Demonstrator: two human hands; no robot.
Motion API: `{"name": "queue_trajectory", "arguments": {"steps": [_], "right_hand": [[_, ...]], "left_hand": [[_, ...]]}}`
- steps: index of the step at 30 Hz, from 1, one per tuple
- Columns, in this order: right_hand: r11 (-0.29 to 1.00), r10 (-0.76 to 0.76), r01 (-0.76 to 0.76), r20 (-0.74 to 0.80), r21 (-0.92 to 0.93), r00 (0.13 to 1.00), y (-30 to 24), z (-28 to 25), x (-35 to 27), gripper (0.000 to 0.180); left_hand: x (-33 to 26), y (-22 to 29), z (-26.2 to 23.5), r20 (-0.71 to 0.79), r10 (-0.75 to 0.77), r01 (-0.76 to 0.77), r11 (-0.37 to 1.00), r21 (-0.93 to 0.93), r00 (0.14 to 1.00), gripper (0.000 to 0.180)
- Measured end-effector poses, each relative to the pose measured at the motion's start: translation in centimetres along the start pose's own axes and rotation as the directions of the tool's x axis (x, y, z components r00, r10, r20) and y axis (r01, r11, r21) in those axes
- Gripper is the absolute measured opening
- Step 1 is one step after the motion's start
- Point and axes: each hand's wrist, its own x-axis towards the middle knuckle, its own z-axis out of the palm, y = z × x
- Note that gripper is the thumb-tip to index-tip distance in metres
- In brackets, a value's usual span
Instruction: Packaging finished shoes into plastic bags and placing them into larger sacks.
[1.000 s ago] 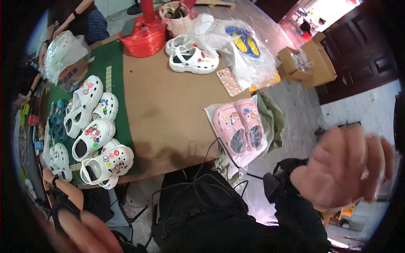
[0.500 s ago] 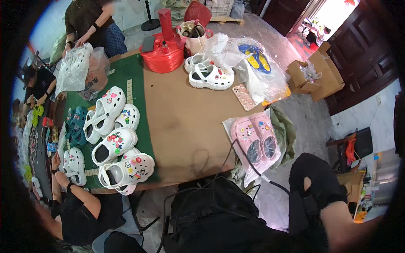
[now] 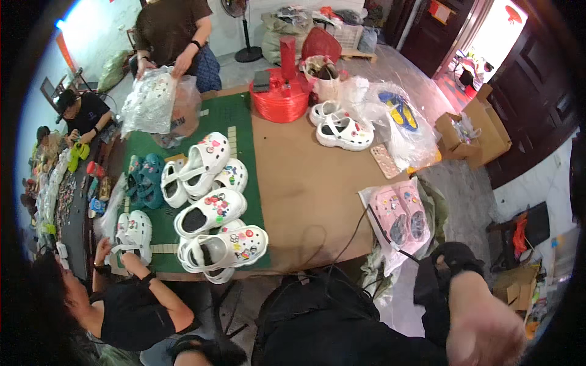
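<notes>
My right arm rises at the lower right, its bare skin blurred. A black covering wraps my right hand [image 3: 453, 263], and its fingers cannot be made out. Just up and left of it lies a pair of pink clogs [image 3: 400, 215] in a clear plastic bag, with a black cable running across the bag. What looks like my left hand [image 3: 196, 355], also banded in black, shows only in part at the lower edge. Several white clogs with colourful charms [image 3: 215, 210] stand grouped on the green mat [image 3: 256, 259], left of my body.
Teal clogs [image 3: 145, 180] stand beyond a seated co-worker [image 3: 137, 311], whose hands touch white clogs [image 3: 134, 233]. Another person [image 3: 174, 30] handles bagged white clogs [image 3: 152, 94]. A red twine roll [image 3: 279, 104], white clogs [image 3: 345, 132] and a patterned phone case [image 3: 383, 161] sit farther back.
The whole view has swung, so the table and its things now sit farther right. My right arm is lower in the picture. The seated co-worker's head has come into view.
</notes>
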Motion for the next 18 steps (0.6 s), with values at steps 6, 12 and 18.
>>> {"name": "queue_trajectory", "arguments": {"steps": [6,12,18], "right_hand": [[-0.092,0.725,-0.623,0.377,-0.776,-0.576,-8.0,-4.2,-9.2,0.011],[-0.097,0.175,-0.298,0.279,-0.949,-0.944,-23.6,-0.3,-24.6,0.053],[0.123,0.200,-0.172,0.194,-0.977,-0.960,-30.3,2.0,-30.0,0.056]], "left_hand": [[-0.6,-9.3,2.0,0.272,0.037,-0.057,0.996,0.068,0.962,0.055],[-4.5,-19.2,10.5,0.653,-0.139,0.096,0.990,0.101,0.744,0.080],[-0.8,-17.9,11.2,0.891,-0.342,0.051,0.938,0.342,0.298,0.077]]}}
